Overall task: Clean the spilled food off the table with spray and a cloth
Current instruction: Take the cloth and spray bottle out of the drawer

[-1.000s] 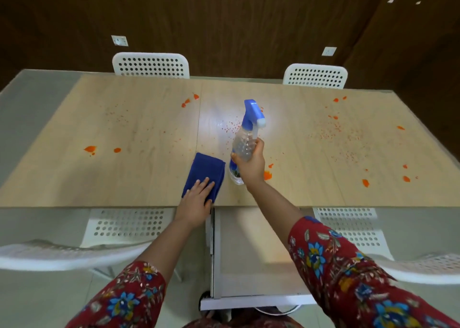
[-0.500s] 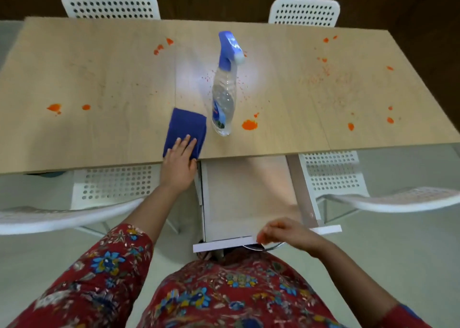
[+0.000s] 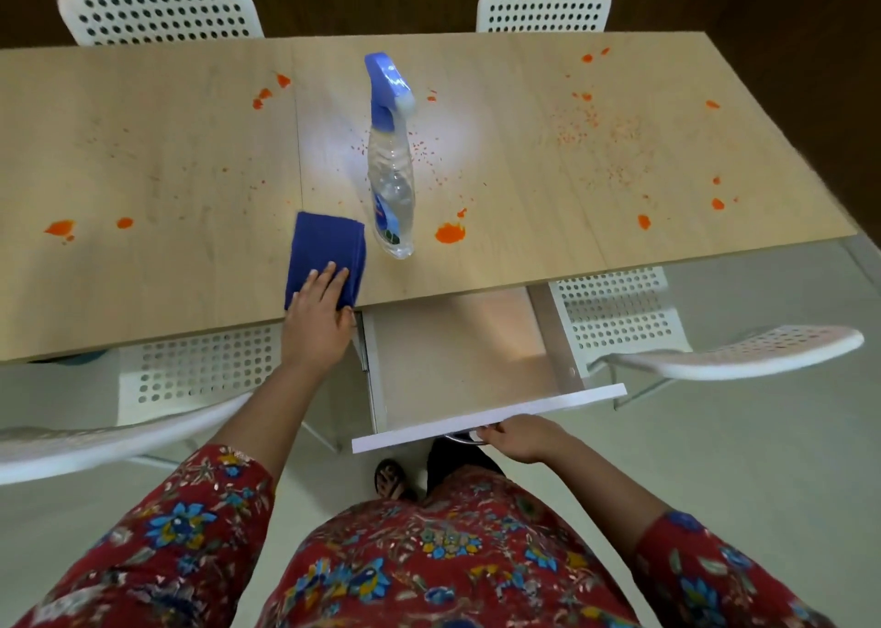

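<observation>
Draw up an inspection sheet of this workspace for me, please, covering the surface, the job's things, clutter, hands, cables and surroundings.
Surface: wooden table with orange food blots and fine crumbs scattered across it.
Job's things: spray bottle stands upright near the front edge, unheld; the folded blue cloth lies just left of it.
Clutter: nothing seen.
Hands: left hand rests flat on the cloth; right hand grips the front of the pulled-out drawer.
Cables: nothing seen.
Surroundings: white perforated chairs on the far and near sides, dark wall, pale floor.
</observation>
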`<control>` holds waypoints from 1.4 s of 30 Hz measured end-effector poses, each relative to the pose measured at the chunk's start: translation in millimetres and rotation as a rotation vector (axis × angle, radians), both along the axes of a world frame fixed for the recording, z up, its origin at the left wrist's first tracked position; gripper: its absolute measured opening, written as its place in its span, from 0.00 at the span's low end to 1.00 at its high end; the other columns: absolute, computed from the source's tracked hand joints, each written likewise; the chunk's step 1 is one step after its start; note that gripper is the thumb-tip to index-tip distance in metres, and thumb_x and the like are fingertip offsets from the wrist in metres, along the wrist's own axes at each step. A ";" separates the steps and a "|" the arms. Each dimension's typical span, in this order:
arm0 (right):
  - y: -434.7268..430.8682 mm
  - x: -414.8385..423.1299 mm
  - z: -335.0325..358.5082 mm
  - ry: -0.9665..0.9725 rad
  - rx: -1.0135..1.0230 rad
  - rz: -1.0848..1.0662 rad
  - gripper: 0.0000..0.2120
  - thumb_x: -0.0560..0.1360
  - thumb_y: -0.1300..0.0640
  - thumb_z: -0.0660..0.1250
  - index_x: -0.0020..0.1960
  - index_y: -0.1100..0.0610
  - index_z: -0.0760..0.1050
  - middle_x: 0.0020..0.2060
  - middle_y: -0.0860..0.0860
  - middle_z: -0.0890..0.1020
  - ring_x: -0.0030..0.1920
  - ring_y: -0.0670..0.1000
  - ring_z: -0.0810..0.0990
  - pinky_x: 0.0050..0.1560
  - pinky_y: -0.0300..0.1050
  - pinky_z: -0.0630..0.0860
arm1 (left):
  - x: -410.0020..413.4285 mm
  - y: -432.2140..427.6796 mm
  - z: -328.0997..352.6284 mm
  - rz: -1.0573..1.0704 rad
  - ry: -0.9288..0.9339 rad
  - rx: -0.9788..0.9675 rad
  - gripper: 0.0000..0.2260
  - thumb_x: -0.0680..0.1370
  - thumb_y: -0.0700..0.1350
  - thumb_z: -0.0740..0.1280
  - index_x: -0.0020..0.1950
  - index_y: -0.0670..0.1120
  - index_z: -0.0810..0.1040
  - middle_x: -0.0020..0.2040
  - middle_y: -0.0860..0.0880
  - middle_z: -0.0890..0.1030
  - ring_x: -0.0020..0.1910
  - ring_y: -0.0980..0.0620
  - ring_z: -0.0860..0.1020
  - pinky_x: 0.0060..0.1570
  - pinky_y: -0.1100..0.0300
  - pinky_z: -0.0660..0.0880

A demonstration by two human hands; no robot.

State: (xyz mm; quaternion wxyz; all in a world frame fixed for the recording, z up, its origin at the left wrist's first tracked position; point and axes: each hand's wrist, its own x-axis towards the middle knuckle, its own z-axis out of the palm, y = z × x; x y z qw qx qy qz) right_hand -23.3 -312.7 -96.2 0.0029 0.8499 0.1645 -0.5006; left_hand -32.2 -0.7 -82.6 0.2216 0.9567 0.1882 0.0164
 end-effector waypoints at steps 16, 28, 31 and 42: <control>87.9 106.6 -5.5 -0.305 0.232 -0.173 0.28 0.81 0.45 0.57 0.75 0.61 0.60 0.72 0.58 0.67 0.71 0.57 0.66 0.67 0.48 0.65 | 3.8 1.0 7.0 0.078 0.005 -0.135 0.23 0.81 0.46 0.61 0.76 0.51 0.63 0.77 0.55 0.60 0.77 0.53 0.55 0.75 0.50 0.55; 106.6 108.3 42.0 -0.423 0.739 -0.590 0.08 0.78 0.54 0.62 0.46 0.49 0.80 0.38 0.44 0.84 0.40 0.45 0.82 0.48 0.48 0.79 | 49.6 -9.0 63.7 0.217 -0.167 -0.570 0.36 0.73 0.45 0.73 0.77 0.51 0.59 0.75 0.54 0.64 0.72 0.55 0.63 0.66 0.61 0.62; 111.1 116.2 45.0 -0.349 0.808 -0.684 0.08 0.78 0.57 0.63 0.46 0.50 0.80 0.37 0.45 0.84 0.39 0.44 0.83 0.50 0.49 0.80 | 89.1 -18.5 77.6 0.094 -0.129 -0.666 0.48 0.67 0.47 0.79 0.78 0.53 0.52 0.74 0.59 0.61 0.71 0.58 0.61 0.63 0.62 0.62; 123.3 127.4 46.5 -0.386 0.815 -0.447 0.08 0.78 0.59 0.63 0.47 0.50 0.80 0.40 0.43 0.84 0.43 0.41 0.82 0.46 0.43 0.78 | 97.3 -20.6 70.8 0.313 -0.390 -0.621 0.36 0.59 0.51 0.82 0.60 0.55 0.67 0.53 0.60 0.76 0.50 0.58 0.76 0.46 0.64 0.76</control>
